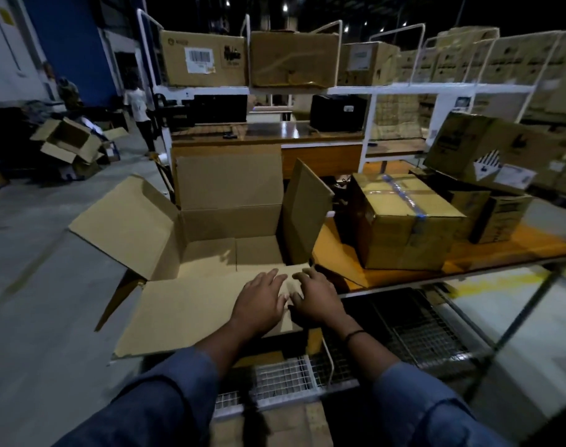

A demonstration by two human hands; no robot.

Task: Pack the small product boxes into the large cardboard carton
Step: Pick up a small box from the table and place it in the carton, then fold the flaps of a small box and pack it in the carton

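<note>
Cardboard carton [230,221], open, 4 flaps spread. Pressing flat on its near flap [185,314]: left hand [259,303] and right hand [318,300], side by side, fingers loose, gripping nothing.

1. One view only: head-worn, wide-angle, facing forward and down.
2. Near range: left hand [259,301] and right hand [317,298] enter from 6 o'clock; carton [230,221] at centre.
3. Shelf rack [307,90] farther off, 12 o'clock.
</note>
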